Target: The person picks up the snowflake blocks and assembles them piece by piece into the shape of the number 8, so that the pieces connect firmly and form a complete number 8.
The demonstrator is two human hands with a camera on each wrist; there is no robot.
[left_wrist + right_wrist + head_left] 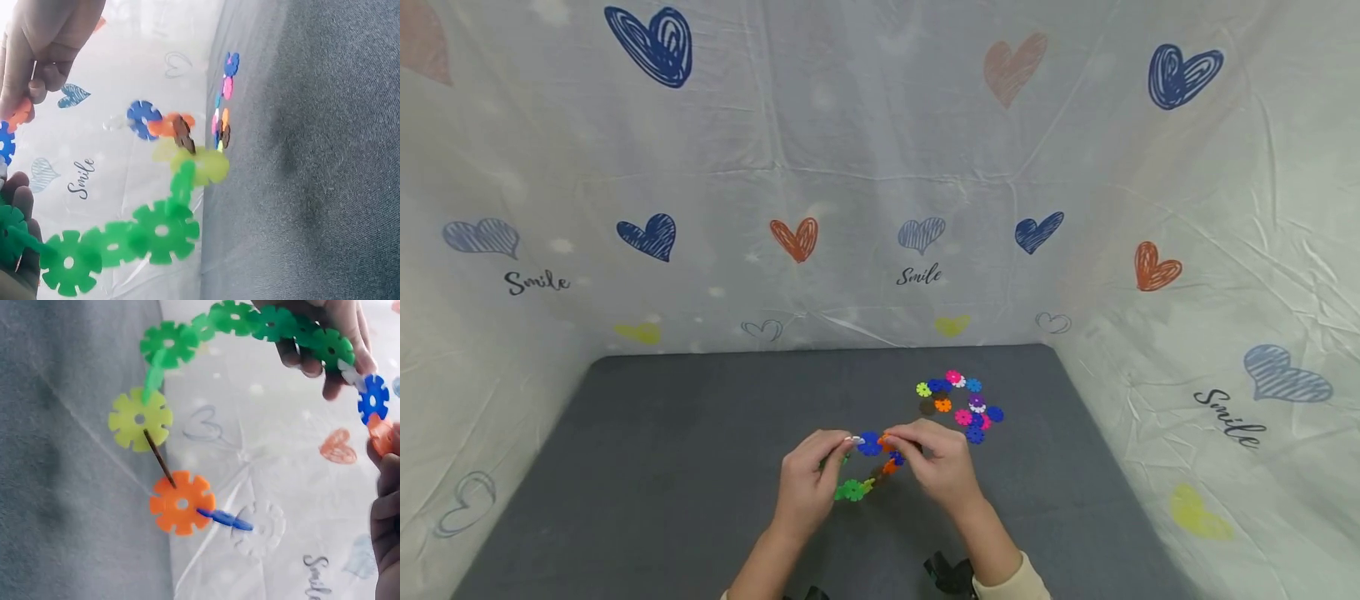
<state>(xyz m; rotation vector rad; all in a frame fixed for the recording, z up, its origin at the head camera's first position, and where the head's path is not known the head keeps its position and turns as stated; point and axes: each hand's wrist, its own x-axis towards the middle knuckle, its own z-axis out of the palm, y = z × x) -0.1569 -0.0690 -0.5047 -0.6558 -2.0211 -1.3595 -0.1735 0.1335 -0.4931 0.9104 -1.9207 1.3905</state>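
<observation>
In the head view, the chain (853,490) is partly hidden by the left hand (805,477); toward five o'clock, the right sleeve (1017,583) is cut off by the frame's lower edge.

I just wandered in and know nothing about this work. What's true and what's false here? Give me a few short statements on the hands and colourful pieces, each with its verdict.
1. A blue notched plastic disc sits between the left hand and the right hand. True.
2. The right hand pinches an orange notched plastic disc. True.
3. The left hand lies open and idle. False: it pinches the curved, multicoloured chain of notched plastic discs.
4. Every disc in that chain is green. False: a translucent yellow notched plastic disc, for one, is among them.
5. A separate multicoloured group of notched plastic discs lies on the dark grey cloth-textured table, beyond the right hand. True.
</observation>
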